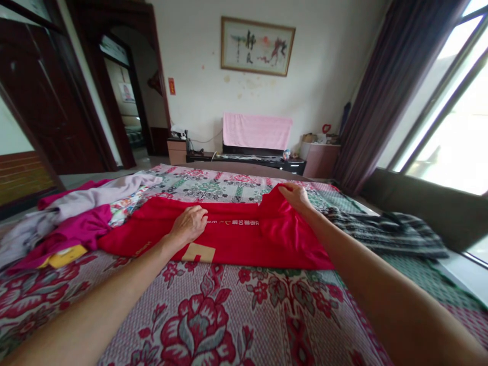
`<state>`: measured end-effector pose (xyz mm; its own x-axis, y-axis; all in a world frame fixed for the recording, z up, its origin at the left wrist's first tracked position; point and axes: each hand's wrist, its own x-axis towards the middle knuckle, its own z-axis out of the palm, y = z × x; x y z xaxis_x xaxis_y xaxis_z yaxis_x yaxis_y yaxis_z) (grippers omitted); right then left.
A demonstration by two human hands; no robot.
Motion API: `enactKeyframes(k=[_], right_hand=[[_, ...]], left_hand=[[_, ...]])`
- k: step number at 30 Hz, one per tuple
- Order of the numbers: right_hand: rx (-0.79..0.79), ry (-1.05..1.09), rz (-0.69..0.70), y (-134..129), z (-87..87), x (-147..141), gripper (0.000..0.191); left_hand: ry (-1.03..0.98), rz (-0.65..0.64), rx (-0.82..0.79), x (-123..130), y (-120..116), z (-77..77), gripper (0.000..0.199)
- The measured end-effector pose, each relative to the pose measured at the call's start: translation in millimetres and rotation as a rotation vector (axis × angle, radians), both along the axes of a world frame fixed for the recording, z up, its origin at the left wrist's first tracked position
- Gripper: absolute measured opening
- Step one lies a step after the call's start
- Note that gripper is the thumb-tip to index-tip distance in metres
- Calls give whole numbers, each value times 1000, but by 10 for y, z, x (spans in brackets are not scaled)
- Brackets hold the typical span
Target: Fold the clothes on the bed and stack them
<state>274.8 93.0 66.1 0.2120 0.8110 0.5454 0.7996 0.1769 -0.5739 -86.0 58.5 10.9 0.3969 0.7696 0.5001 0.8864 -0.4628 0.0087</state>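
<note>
A red garment (236, 244) with white lettering and a gold patch lies spread across a flowered bed cover (190, 315). My left hand (189, 223) rests on its middle, fingers curled together on the fabric near the lettering. Farther right, my right hand (295, 197) pinches the garment's far edge and holds it slightly raised. The cloth wrinkles below that hand, while the part toward the near edge lies flat.
Heaped clothes (76, 223) in magenta, pale grey and yellow lie at the left. A striped black and grey garment (385, 234) is at the right. Beyond the bed stands a low black cabinet (244, 158) beneath a pink cloth (257, 130).
</note>
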Motion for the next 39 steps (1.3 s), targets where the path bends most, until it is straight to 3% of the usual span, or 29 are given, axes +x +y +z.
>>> enactKeyframes(k=[6, 12, 14, 17, 21, 25, 30, 33, 39], right_hand=[[-266, -280, 327, -667, 248, 243, 23], [-392, -449, 402, -1298, 277, 312, 23], [-458, -461, 467, -1446, 263, 272, 23], [-579, -498, 545, -1617, 203, 182, 35], [-558, -563, 559, -1737, 83, 103, 46], [-470, -594, 593, -1761, -18, 116, 41], [-391, -588, 624, -1743, -133, 175, 48], [-356, -597, 578, -1704, -216, 195, 53], [-265, -655, 397, -1662, -313, 129, 31]], left_hand=[[-77, -11, 47, -12, 10, -11, 30], [-58, -11, 30, -182, -177, 302, 33], [22, 39, -56, -337, -288, 440, 33], [160, 93, -325, -630, -492, 626, 33], [243, 132, -641, -982, -756, 748, 57], [207, 129, -620, -1137, -891, 690, 68], [159, 92, -445, -1142, -895, 534, 53], [169, 116, -341, -1149, -860, 457, 49], [187, 193, -168, -1173, -790, 306, 40]])
